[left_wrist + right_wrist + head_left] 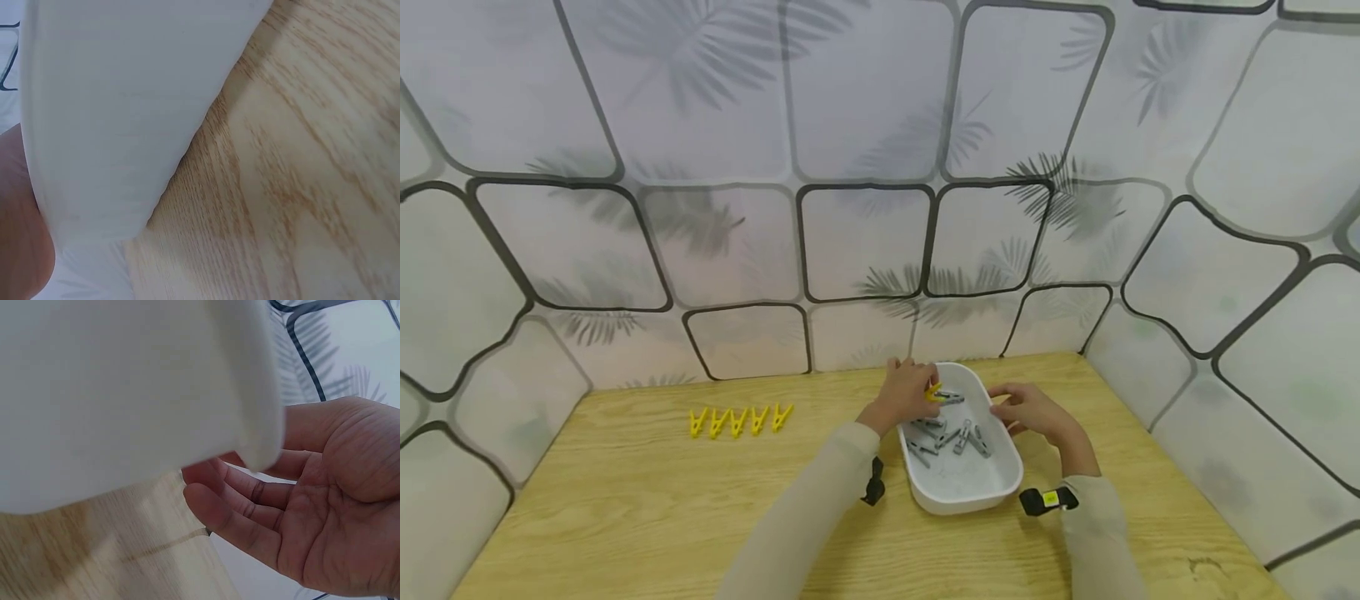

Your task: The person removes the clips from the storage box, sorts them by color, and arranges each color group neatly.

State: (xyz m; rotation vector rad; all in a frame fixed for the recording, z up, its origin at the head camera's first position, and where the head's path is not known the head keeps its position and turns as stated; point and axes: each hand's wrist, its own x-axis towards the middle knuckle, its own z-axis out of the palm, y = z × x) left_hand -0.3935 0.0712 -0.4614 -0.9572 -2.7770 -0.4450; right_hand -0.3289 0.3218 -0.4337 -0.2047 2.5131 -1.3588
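My left hand (910,390) is over the left far edge of a white plastic box (955,492) and pinches a yellow clothespin (933,392), partly hidden by the fingers. Inside the box lie several grey clothespins (962,437), scattered loosely. At the box's right side, my right hand (1033,410) holds the rim, its fingers bent; the right wrist view shows the fingers (234,519) near the box's edge, some tips hidden behind it. In the left wrist view the box wall (119,112) covers most of the left hand (22,231).
Several yellow clothespins (738,422) stand in a neat row on the wooden table (647,508), left of the box. A patterned cloth wall (865,242) rises behind the table and along both sides. Each wrist carries a black strap (874,483).
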